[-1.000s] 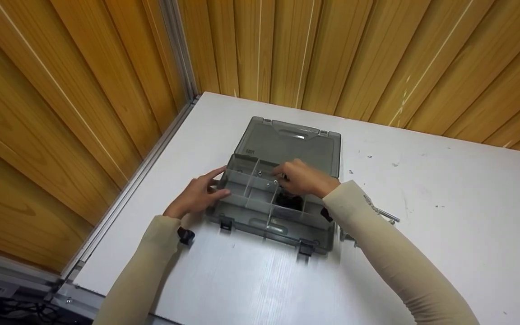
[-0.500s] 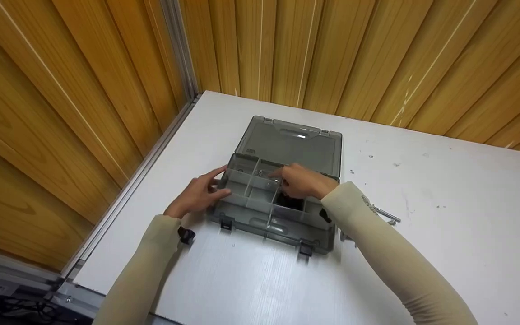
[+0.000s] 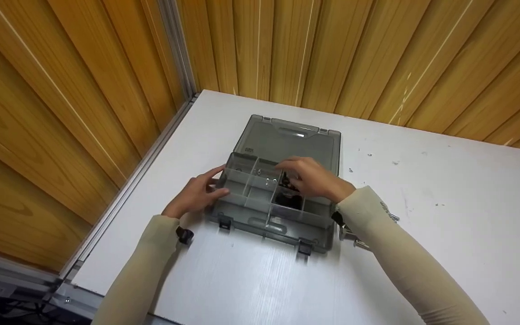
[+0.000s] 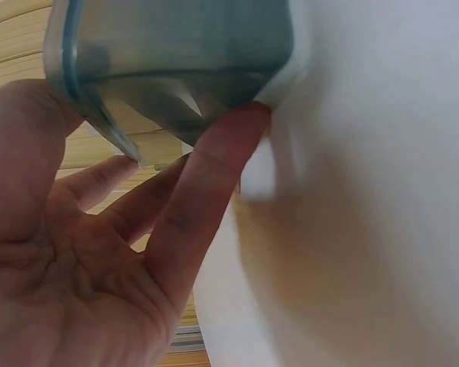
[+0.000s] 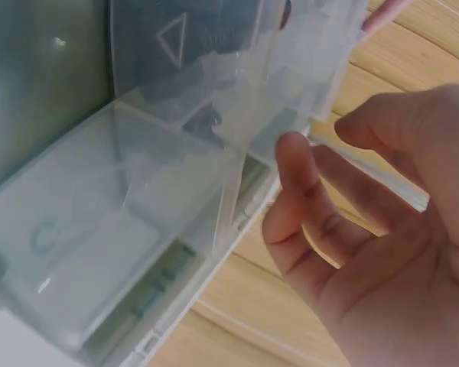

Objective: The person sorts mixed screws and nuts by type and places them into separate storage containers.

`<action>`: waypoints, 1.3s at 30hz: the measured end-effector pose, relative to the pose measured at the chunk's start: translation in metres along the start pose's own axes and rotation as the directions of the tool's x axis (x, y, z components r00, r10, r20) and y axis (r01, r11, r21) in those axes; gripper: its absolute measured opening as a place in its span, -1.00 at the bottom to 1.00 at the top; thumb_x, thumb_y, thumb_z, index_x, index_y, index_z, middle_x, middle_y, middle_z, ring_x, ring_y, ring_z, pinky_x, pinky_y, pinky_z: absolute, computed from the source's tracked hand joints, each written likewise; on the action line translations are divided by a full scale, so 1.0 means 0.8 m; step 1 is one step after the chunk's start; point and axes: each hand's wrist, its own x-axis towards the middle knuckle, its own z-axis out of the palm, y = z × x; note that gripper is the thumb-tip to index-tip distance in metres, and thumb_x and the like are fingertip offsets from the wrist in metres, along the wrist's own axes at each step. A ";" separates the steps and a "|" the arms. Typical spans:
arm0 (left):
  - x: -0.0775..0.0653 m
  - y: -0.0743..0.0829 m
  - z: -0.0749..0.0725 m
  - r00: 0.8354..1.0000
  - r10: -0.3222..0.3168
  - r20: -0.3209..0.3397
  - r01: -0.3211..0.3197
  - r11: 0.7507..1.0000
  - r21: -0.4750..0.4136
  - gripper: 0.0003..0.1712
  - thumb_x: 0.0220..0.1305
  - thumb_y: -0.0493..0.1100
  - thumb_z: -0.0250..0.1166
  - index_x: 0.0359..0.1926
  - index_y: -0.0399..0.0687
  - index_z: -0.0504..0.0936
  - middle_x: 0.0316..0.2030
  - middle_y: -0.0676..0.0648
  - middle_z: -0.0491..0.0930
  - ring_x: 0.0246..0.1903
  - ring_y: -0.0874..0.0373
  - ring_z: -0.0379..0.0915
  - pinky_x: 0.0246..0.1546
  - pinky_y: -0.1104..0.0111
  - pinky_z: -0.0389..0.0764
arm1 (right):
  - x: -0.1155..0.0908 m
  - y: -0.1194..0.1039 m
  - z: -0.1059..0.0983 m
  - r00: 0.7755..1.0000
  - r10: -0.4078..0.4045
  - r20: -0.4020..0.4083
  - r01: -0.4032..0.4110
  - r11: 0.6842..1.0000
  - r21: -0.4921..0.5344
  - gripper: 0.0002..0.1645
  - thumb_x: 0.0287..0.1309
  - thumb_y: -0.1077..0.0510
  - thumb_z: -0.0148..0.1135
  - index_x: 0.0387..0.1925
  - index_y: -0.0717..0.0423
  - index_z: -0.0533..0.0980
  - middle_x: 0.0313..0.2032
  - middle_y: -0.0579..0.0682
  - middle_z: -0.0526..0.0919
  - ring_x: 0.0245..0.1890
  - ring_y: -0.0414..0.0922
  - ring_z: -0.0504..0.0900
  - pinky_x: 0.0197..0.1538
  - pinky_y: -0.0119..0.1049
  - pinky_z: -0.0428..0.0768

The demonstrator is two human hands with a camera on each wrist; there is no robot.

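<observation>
A grey translucent compartment box [image 3: 260, 205] lies on the table with its lid [image 3: 287, 140] folded back. My left hand [image 3: 195, 194] holds the box's left side; in the left wrist view, my fingers [image 4: 206, 183] reach to the box's corner [image 4: 176, 69]. Over the far right compartments is my right hand [image 3: 316, 178], its fingers loosely bent. Nothing shows between thumb and fingers [image 5: 294, 164] in the right wrist view. Dark small parts [image 3: 289, 201] fill a compartment under that hand. Small shiny metal pieces [image 3: 274, 180] sit in a far middle compartment.
Several metal screws or bolts [image 3: 361, 244] lie right of the box, partly behind the right sleeve. Small bits [image 3: 369, 155] are scattered on the right of the white table [image 3: 458, 234]. Wood-patterned walls [image 3: 355, 54] stand at the back and left.
My right hand has lifted a little and moved right, and its fingers have spread from the compartment's small pieces. My left hand stays on the box.
</observation>
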 end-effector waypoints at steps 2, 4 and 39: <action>0.000 -0.001 0.000 1.000 0.001 0.000 -0.001 1.000 -0.002 -0.12 0.43 0.05 0.35 0.62 0.14 0.15 0.43 -0.29 0.36 0.29 -0.23 0.45 0.23 -0.12 0.48 | -0.012 0.003 -0.006 0.998 -0.015 -0.055 0.015 1.000 0.001 -0.39 0.18 0.53 0.12 0.26 0.18 0.58 0.18 0.16 0.63 0.09 0.08 0.64 0.12 -0.01 0.60; -0.001 -0.002 -0.001 1.000 0.000 -0.001 0.000 1.000 0.000 -0.13 0.43 0.05 0.35 0.62 0.15 0.15 0.43 -0.27 0.35 0.29 -0.22 0.45 0.24 -0.12 0.48 | -0.024 0.008 -0.011 0.995 -0.023 -0.102 0.023 1.000 -0.001 -0.40 0.17 0.53 0.15 0.24 0.19 0.59 0.13 0.16 0.65 -0.01 0.06 0.66 0.04 -0.04 0.62; -0.008 -0.004 -0.004 1.000 0.019 -0.018 -0.018 1.000 0.015 -0.11 0.43 0.07 0.35 0.63 0.13 0.15 0.42 -0.31 0.36 0.30 -0.25 0.44 0.22 -0.17 0.47 | -0.149 0.083 0.016 0.953 0.288 -0.097 -0.285 0.958 0.043 -0.84 0.14 0.31 0.37 -0.47 0.00 0.67 -0.55 -0.22 0.62 -0.53 -0.28 0.51 -0.43 -0.33 0.47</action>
